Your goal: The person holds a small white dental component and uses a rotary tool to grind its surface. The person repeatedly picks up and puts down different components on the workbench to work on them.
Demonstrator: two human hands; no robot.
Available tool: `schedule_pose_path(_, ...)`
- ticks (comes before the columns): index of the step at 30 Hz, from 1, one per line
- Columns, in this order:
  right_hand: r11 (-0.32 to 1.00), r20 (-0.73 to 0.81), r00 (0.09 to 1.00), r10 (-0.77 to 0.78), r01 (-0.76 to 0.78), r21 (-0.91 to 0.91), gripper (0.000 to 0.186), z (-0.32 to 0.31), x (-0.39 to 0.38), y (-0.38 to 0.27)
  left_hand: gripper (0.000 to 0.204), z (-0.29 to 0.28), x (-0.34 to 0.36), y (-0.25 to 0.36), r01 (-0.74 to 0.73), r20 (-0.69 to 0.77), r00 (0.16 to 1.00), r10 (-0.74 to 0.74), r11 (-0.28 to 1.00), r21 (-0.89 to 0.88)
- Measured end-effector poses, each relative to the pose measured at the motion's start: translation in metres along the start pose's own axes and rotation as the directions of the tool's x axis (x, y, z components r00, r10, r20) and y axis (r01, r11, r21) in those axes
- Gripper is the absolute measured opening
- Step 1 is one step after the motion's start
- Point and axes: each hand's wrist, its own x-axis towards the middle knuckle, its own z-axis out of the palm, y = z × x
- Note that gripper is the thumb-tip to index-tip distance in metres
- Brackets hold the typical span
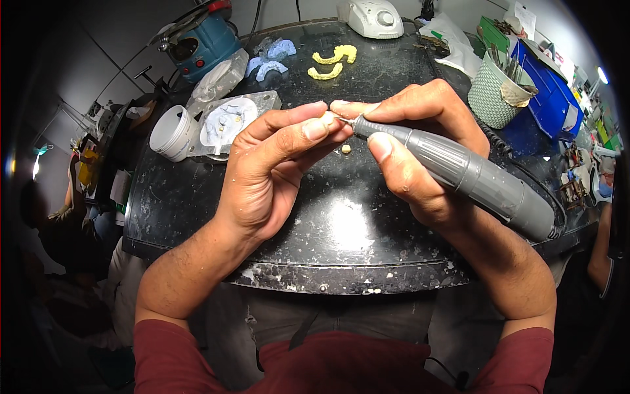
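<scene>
My left hand [262, 164] is closed, pinching a small pale piece [329, 119] between thumb and fingers. My right hand [420, 190] grips a grey rotary handpiece [476, 174] with a coiled cord, its thin bit at or beside the pale piece; I cannot tell whether it touches. My right index fingertip is close against the left fingertips. Below them a small cream piece [346, 148] lies on the black worktop [295, 240]. Left of my hands sit a plaster cast in a grey holder [269, 100] and a white tub [167, 136].
Blue [272, 69] and yellow moulded arches [326, 72], a teal machine [203, 49] and a white control box [374, 18] are at the back. A green basket of tools [492, 95] and blue bin [545, 85] stand right. Other people [69, 230] are at both sides.
</scene>
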Motion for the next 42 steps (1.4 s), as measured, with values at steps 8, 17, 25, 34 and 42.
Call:
schedule_pose_path(8,1.000,-0.009,1.000,-0.022,0.022,-0.002,0.017,0.0000,0.0002,0.0017,0.023,0.0041,0.0004,0.0012,0.024,-0.054,0.998,-0.021,0.998,0.056)
schedule_pose_path(17,1.000,-0.015,1.000,-0.004,0.004,0.005,0.017,-0.0002,-0.0001,0.0003,0.020,0.0016,0.0005,0.0007,0.007,-0.017,1.000,-0.006,1.000,0.019)
schedule_pose_path(25,1.000,-0.011,1.000,0.014,-0.014,-0.022,0.018,0.0010,0.0002,-0.0003,0.020,0.0011,-0.0001,-0.0009,0.018,-0.034,0.999,-0.019,1.000,-0.015)
schedule_pose_path(34,1.000,-0.010,1.000,-0.002,0.002,0.011,0.019,-0.0015,0.0001,0.0000,0.021,0.0022,0.0007,-0.0013,0.022,-0.027,0.999,-0.024,0.999,-0.050)
schedule_pose_path(42,0.999,-0.021,1.000,0.010,-0.009,0.036,0.019,-0.0011,0.0004,-0.0011,0.022,0.0035,0.0004,-0.0012,0.033,-0.028,0.999,-0.033,0.999,-0.020)
